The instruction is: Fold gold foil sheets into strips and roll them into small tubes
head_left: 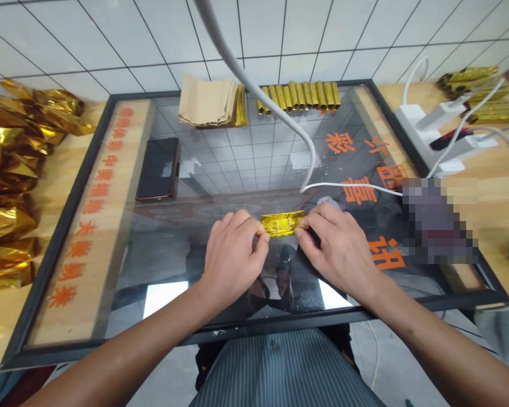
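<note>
A small strip of shiny gold foil paper (283,224), creased and slightly curled, is stretched between my two hands just above the glass tabletop (220,249). My left hand (234,249) pinches its left end between thumb and forefinger. At the right end, my right hand (338,240) pinches it the same way. Beyond my hands, a row of gold paper rolls (299,97) lies along the back edge of the glass. To their left is a stack of brown paper sheets (207,102) with gold paper at its right side.
A dark phone (158,168) lies on the left of the glass. Crumpled gold foil pieces (12,186) fill the far left. A white cable (275,107) hangs down across the middle. On the right are a power strip (422,133), a blurred-out object (439,220) and more gold rolls (470,79).
</note>
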Available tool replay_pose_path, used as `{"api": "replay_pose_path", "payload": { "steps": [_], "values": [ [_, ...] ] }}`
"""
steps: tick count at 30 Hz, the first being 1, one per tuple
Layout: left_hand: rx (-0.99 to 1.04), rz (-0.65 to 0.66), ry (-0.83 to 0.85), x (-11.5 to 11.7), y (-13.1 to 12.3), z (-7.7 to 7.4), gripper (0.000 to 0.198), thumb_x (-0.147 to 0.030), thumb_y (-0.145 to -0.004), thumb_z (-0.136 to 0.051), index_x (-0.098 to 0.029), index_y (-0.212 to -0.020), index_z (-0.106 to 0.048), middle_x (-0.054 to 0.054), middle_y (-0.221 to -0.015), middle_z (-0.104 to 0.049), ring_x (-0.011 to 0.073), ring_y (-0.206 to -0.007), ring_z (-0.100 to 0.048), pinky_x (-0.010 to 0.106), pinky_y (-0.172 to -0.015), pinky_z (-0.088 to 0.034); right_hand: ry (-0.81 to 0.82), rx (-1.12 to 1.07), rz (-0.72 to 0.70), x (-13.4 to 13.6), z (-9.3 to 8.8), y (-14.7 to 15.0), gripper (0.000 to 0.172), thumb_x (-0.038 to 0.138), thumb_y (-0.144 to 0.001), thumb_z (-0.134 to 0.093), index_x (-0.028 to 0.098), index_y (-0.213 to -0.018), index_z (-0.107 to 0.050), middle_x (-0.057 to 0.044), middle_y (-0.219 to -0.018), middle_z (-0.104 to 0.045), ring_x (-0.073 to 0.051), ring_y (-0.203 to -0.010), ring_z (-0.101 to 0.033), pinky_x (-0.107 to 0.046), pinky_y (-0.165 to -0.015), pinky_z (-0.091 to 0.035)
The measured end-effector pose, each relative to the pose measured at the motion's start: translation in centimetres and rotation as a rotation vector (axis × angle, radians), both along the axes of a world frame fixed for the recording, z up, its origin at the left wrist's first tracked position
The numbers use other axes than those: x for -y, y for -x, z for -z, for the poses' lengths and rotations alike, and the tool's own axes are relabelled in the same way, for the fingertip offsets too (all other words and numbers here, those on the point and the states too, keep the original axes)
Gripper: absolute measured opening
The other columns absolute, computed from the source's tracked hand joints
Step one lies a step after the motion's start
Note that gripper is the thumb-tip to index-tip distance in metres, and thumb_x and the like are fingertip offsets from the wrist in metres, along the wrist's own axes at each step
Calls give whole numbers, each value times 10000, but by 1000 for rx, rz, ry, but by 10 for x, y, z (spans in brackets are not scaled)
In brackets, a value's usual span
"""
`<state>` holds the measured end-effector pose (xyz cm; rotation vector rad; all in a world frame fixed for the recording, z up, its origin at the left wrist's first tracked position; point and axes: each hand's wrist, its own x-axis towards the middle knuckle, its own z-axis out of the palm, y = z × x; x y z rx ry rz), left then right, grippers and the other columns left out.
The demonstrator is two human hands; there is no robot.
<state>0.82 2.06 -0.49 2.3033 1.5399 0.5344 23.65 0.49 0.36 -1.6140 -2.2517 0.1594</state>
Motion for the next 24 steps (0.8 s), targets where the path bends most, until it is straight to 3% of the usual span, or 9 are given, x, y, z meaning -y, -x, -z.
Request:
{"api": "replay_pose_path", "payload": {
  "steps": [8, 12, 15, 19, 24],
  "values": [
    [-47, -74, 22, -3, -8, -5, 181, -169, -925, -656, -226, -763, -599, 14, -881, -670, 232, -841, -575, 389, -733, -340, -7, -3, 69, 0, 2, 2, 107, 203, -998, -658, 208, -897, -693, -49, -1010, -712, -235, -900, -676, -397, -795, -405],
    [-51, -85, -21, -1, -8, -1, 142, -163, -913, -684, -229, -821, -599, 12, -876, -674, 240, -860, -594, 388, -733, -348, -10, -48, 92, -1, 4, 0, 78, 208, -967, -715, 218, -896, -684, -25, -1002, -707, -218, -872, -671, -388, -795, -402],
    [-86, 23, -153, 2, -6, 2, 96, -170, -989, -638, -227, -914, -656, 37, -973, -703, 251, -906, -613, 406, -756, -370, -1, -67, 98, -3, 5, 0, 74, 204, -954, -734, 224, -903, -684, -17, -1008, -710, -214, -874, -671, -384, -792, -398],
    [-157, 199, -315, 7, -3, 3, 179, -209, -1066, -571, -221, -958, -713, 65, -1044, -723, 263, -914, -606, 431, -756, -380, 14, -78, 106, -4, 7, 0, 75, 214, -948, -747, 232, -907, -686, -10, -1026, -719, -210, -864, -667, -378, -774, -384],
    [-139, 206, -312, 5, -4, 4, 211, -254, -1094, -572, -206, -967, -733, 64, -1016, -722, 264, -901, -590, 429, -752, -408, 24, -94, 105, -4, 6, 0, 81, 205, -949, -732, 232, -896, -677, -9, -1019, -725, -209, -866, -670, -376, -782, -381]
  ]
}}
